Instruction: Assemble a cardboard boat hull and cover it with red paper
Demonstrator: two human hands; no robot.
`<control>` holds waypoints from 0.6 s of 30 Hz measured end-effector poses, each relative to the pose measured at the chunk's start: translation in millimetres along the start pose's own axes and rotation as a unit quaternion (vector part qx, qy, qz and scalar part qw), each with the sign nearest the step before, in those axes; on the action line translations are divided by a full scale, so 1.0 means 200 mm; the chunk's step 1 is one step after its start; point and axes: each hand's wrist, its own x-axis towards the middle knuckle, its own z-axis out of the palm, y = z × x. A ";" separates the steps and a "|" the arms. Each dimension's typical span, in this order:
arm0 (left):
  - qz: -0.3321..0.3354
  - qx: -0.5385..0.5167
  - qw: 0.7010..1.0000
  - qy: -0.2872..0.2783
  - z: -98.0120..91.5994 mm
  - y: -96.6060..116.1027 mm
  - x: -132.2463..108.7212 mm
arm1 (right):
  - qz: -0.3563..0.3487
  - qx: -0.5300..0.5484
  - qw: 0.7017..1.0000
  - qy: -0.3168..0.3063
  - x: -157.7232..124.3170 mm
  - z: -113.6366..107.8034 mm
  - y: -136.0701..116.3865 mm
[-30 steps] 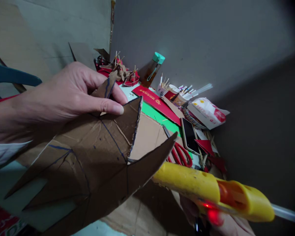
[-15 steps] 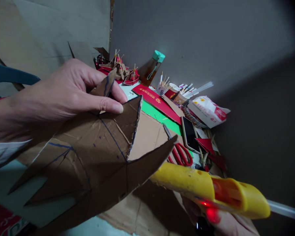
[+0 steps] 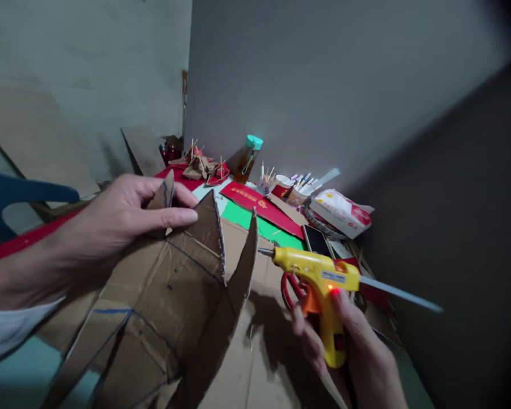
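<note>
Left hand [image 3: 123,221] is pinching the top flap of the spiky cardboard cutout [image 3: 170,295], held up over the desk [image 3: 12,363]. Right hand [image 3: 353,352] is wrapped around the yellow glue gun [image 3: 319,284], with the nozzle just beside the cardboard's point. Red scissors [image 3: 290,287] lie underneath it, and a bottle [image 3: 244,158] stands at the far edge.

grey walls [image 3: 323,85], dim light, perhaps a blue chair [image 3: 21,193] left

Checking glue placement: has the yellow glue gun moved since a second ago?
Yes. The yellow plastic glue gun in the right hand has moved out over the red-handled scissors, nozzle clear of the brown cardboard.
</note>
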 end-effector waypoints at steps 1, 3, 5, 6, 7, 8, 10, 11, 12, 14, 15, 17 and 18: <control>0.000 0.003 1.000 -0.010 -0.01 0.00 0.00 | 0.029 0.022 0.999 -0.013 0.03 0.02 0.02; -0.016 0.018 0.999 -0.038 -0.02 0.00 -0.01 | 0.071 0.041 0.995 -0.048 0.07 0.08 0.05; -0.043 0.037 0.996 -0.064 -0.04 0.02 -0.02 | 0.083 0.066 0.994 -0.024 0.08 0.15 0.07; -0.053 0.045 0.995 -0.069 -0.05 0.03 -0.02 | 0.085 0.072 0.994 -0.013 0.08 0.18 0.08; -0.057 0.054 0.994 -0.072 -0.06 0.04 -0.03 | 0.088 0.073 0.993 -0.002 0.07 0.22 0.08; -0.059 0.060 0.994 -0.075 -0.06 0.05 -0.03 | 0.090 0.069 0.993 0.003 0.07 0.26 0.08; -0.068 0.058 0.992 -0.088 -0.06 0.06 -0.04 | 0.095 0.041 0.995 0.009 0.06 0.31 0.08; -0.075 0.053 0.991 -0.099 -0.06 0.06 -0.05 | 0.097 0.018 0.995 0.009 0.06 0.32 0.08; -0.081 0.047 0.990 -0.108 -0.05 0.06 -0.05 | 0.097 -0.016 0.995 0.009 0.06 0.33 0.08; -0.081 0.038 0.990 -0.106 -0.04 0.06 -0.07 | 0.057 -0.134 0.989 0.029 0.06 0.31 0.08; -0.077 0.043 0.991 -0.102 -0.04 0.06 -0.07 | 0.018 -0.215 0.975 0.051 0.06 0.30 0.07; -0.069 0.065 0.989 -0.111 -0.03 0.05 -0.08 | -0.065 -0.367 0.923 0.097 0.05 0.27 0.05; -0.067 0.079 0.988 -0.118 -0.03 0.05 -0.08 | -0.099 -0.428 0.891 0.114 0.04 0.25 0.04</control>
